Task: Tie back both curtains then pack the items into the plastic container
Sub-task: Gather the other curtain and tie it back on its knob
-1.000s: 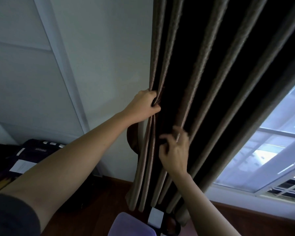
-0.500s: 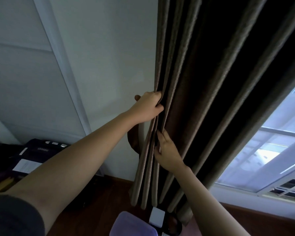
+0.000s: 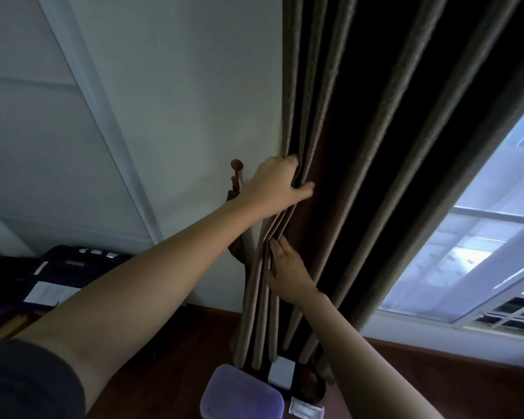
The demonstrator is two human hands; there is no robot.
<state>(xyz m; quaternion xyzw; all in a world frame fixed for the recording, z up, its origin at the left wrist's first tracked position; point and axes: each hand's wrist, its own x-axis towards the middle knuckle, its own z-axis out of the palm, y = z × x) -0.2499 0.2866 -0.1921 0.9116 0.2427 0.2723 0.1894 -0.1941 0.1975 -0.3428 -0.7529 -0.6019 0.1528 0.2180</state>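
Gathering the curtain, tie not yet on.

Left hand (image 3: 273,189) pinches the curtain (image 3: 345,146) folds shut near the wall hook (image 3: 236,165); right hand (image 3: 288,267) lies flat and open against them lower down. The container (image 3: 241,394) and small items wait unpacked on the floor.

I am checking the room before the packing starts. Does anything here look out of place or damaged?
Nothing stands out. Both hands, left hand and right hand, gather the brown curtain beside the wall hook. The purple container sits closed on the floor.
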